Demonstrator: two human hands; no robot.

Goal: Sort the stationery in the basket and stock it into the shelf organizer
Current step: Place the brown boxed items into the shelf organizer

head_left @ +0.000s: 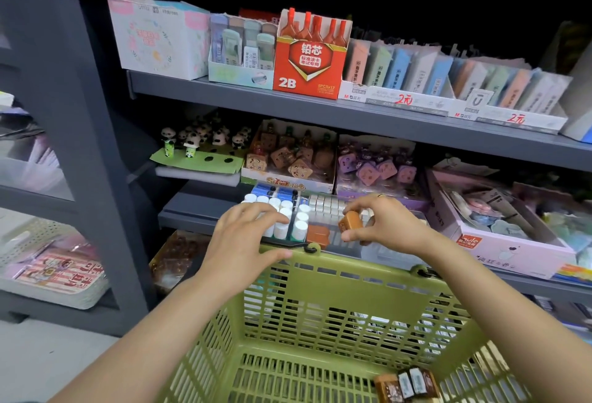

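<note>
Far left I see a grey cabinet frame (86,152) with blurred packets behind it. Moving in, my left hand (246,236) hovers with its fingers spread wide, holding nothing, fingertips resting on the white-capped tubes (290,220) that stand upright in the left part of the shelf organizer (381,252). The thumb sits just over the far rim of the green basket (320,290). Beside those tubes, in the next compartment to the right, one orange-brown eraser block (317,235) already lies flat. Just right of it and above the organizer, my right hand (384,226) pinches a second orange-brown block (350,223) between thumb and fingers, tilted, near the first but not touching it as far as I can tell. A ring shows on one finger of that hand. Behind the hands, a row of small white blocks (326,204) fills the far side of the organizer.

On the shelf behind, from the left: panda figures (198,139), a box of brown toast-shaped items (288,159), a box of purple ones (374,168), then a pink box (499,236) of mixed goods on the right. Up top, a red 2B lead box (309,62) stands between pastel cartons.

Near me, the basket is almost bare; a few brown wrapped pieces (407,383) lie in its near right corner.
</note>
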